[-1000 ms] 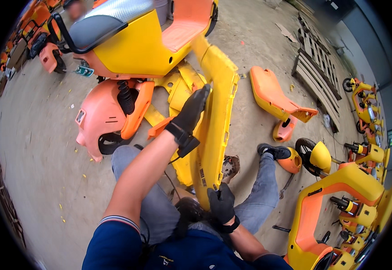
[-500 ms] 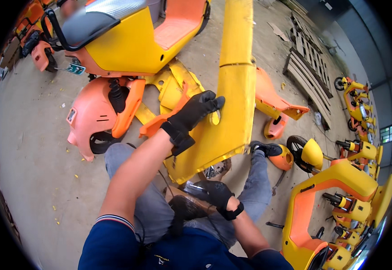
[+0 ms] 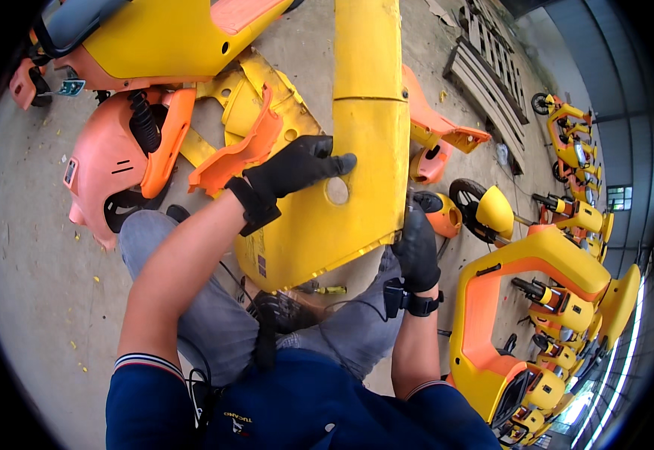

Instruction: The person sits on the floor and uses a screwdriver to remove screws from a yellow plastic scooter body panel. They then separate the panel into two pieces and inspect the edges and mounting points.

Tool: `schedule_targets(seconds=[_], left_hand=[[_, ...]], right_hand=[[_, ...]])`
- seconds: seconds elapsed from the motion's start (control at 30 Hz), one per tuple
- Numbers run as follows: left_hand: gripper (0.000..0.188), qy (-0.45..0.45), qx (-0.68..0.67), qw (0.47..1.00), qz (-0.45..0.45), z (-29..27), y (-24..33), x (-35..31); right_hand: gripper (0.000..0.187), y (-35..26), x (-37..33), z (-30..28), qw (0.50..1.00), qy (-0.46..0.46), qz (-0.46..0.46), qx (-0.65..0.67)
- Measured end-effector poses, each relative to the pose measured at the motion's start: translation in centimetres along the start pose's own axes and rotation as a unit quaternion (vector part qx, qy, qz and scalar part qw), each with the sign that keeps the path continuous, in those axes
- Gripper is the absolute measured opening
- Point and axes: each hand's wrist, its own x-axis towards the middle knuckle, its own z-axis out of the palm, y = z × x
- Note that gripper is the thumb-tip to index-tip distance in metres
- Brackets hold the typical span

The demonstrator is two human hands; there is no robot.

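Note:
A large yellow scooter body panel (image 3: pixel 304 217) stands tilted between my knees, a round hole in its face and its long narrow part reaching up and away. My left hand (image 3: pixel 293 174), in a black glove, grips it near the hole, thumb on the face; some fingers are hidden. On the panel's right edge, near the lower corner, my right hand (image 3: pixel 417 251) is closed in a matching glove, its fingertips partly hidden. Below the panel's bottom edge lies a tool with a yellow-green handle (image 3: pixel 332 289), perhaps a screwdriver.
Loose yellow panels (image 3: pixel 248 105) and an orange trim piece (image 3: pixel 241 150) lie beyond my left hand. A pink-orange front fairing (image 3: pixel 109 150) is at left, below a yellow scooter (image 3: pixel 154 37). Several yellow scooters (image 3: pixel 559 330) line the right. Wooden pallets (image 3: pixel 488 105) lie at the far right.
My right hand has risen from below the panel to its right edge, without the tool it held. The view has shifted right, and the panel now faces me more squarely.

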Motion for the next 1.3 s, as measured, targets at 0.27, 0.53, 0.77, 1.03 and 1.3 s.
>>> schedule_targets(seconds=[0.27,0.53,0.77,1.03,1.3], left_hand=[[0.057,-0.017,0.104,0.991,-0.086,-1.9,-0.3,0.1],[0.061,0.086,-0.241,0.966,-0.030,-4.5,0.6,1.2],[0.052,0.052,-0.165,0.982,0.074,-3.7,2.1,-0.1],[0.056,0.102,-0.079,0.990,0.058,-3.9,1.8,0.1],[0.054,0.116,-0.028,0.989,0.090,-3.9,1.3,0.5]], right_hand=[[0.034,-1.8,-0.4,2.1,0.965,-0.091,0.193,0.154],[0.043,-1.0,-1.4,3.2,0.972,-0.070,0.138,0.175],[0.038,-1.6,-1.3,3.6,0.965,-0.068,0.174,0.184],[0.037,-2.1,-1.4,4.0,0.966,-0.064,0.161,0.190],[0.034,-3.4,-1.4,4.1,0.966,-0.072,0.179,0.171]])
